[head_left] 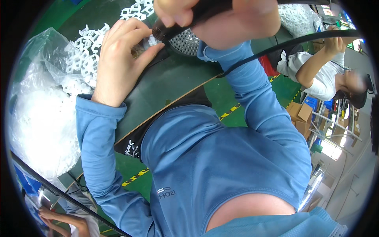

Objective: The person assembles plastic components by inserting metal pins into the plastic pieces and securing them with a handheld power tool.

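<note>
My left hand (120,55) is on the left side of the table, thumb and fingers closed around a small whitish part (152,40). My fingers hide much of this part. At the top, my right hand (241,25) grips a black electric screwdriver (205,12), whose front end comes down right beside the part. Whether its tip touches the part is hidden. Just beneath the tool lies a round metal plate (184,43) dotted with shiny studs or holes, partly covered by my right hand.
White plastic link-shaped pieces (85,51) are heaped on the dark green table (158,89) at left. Beside them bulges a clear bag (45,126) of white pieces; another bag (296,19) sits at the far right. A black cable (284,45) crosses my right arm. A person (323,75) is at right.
</note>
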Demonstrator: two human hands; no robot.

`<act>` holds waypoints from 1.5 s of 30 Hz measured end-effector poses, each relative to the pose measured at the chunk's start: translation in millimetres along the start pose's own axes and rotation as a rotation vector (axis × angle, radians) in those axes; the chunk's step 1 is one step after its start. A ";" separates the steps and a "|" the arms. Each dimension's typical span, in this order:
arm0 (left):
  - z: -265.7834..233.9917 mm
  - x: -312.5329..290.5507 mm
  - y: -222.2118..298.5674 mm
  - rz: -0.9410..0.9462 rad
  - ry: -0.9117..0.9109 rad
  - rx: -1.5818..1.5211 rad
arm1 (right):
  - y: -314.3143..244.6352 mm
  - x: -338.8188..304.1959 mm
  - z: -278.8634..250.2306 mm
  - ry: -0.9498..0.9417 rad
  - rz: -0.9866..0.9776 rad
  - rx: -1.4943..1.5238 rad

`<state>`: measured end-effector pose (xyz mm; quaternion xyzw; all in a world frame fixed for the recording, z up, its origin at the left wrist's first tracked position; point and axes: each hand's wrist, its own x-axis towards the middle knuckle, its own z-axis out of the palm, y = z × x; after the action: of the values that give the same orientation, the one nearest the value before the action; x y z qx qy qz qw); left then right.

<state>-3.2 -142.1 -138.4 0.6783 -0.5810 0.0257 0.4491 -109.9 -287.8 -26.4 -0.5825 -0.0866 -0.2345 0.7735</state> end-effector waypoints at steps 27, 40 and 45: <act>-4.2 2.5 0.0 0.007 -0.039 0.038 | 33.6 13.9 -22.8 0.100 -0.413 0.469; 0.2 7.1 0.6 0.012 -0.033 0.026 | 35.3 13.1 -39.3 0.070 -0.357 -0.170; -1.2 8.0 1.7 0.010 -0.029 0.038 | 36.2 15.1 -41.1 0.089 -0.342 -0.175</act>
<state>-1.4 -147.3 -132.3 0.6843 -0.5901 0.0292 0.4274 -85.6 -322.8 -64.0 -0.6133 -0.1292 -0.3945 0.6720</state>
